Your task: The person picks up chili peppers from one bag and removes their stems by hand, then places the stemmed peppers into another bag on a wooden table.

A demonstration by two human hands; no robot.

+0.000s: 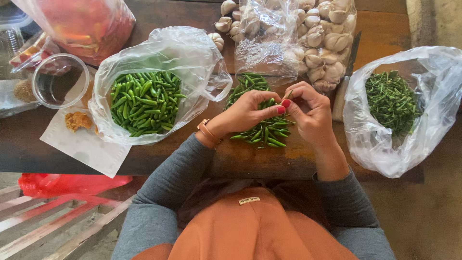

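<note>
We pinched one green chili [272,102] between our left hand [248,111] and right hand [308,110], its long axis running across between them, above the chili pile [262,132].

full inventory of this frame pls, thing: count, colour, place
chilli pile: one, green, table centre, under the hands
bag of chillies: one, clear plastic, green pods inside, left of centre
bag of stems: one, clear plastic, green stems inside, right
garlic bag: one, clear, whitish bulbs, top centre
loose garlic bulbs: a few, whitish, top, beside the garlic bag
plastic cup: one, clear, far left
red bag: one, clear with red contents, top left
paper sheet: one, white, left edge
table: one, brown wood
left hand: on a green chilli
right hand: pinching the same chilli, red nails
</note>
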